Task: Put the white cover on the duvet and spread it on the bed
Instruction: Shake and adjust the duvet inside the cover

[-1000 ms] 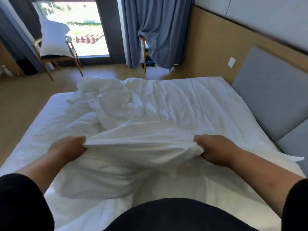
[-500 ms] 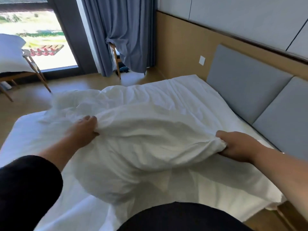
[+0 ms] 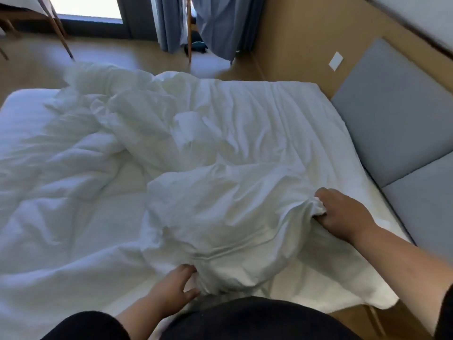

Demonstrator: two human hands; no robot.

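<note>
White cover [image 3: 220, 212] lies bunched in a puffy fold on the near right part of the bed [image 3: 22, 111], its near edge just in front of the person's torso. Under and left of it the duvet [image 3: 73, 217] spreads rumpled over most of the mattress, heaped toward the far left corner. Hard to tell where cover ends and duvet begins, all white; whether the duvet is partly inside the cover, cannot tell.

Right hand [image 3: 343, 217] has fingers curled tight round a gathered wad of cover fabric near the headboard side, fabric poking out between thumb and fingers. Left hand [image 3: 171, 288] sits at the near edge of the fold, fingers spread and partly bent, touching or reaching under the cloth; no firm grip visible.

Step, judged: sorting the cover, finding its edge or opening or a corner; covering not done, spreading not started. Next move probably calls for the left hand to get a real hold on the near edge, then both hands pulling the cover apart to find the opening.

Around: grey headboard panels [image 3: 397, 119] right, wall switch [image 3: 335, 61], blue curtains [image 3: 220, 28], chair legs [image 3: 61, 33] by window, tan floor.
</note>
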